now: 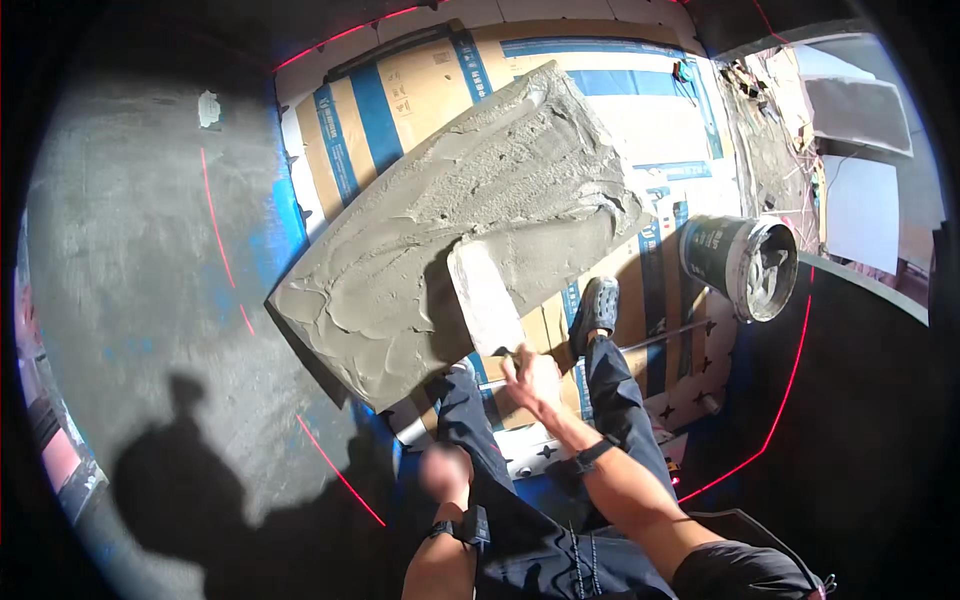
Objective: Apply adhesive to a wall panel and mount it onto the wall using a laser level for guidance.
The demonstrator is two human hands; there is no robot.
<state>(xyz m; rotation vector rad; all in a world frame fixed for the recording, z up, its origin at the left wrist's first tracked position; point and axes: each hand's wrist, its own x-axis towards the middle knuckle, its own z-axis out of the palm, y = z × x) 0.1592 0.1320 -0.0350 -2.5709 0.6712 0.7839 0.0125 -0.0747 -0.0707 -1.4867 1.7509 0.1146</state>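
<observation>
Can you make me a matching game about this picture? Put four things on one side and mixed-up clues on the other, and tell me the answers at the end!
Things:
1. Trowel
2. Bucket
3. Cardboard
4. Right shoe

Clues:
A. Brown, with blue stripes
B. Grey, at the end of a dark trouser leg
C. Gripped in the right hand
D. Near the picture's right side, with grey paste inside

Right pairs: 1-C, 2-D, 3-A, 4-B.
</observation>
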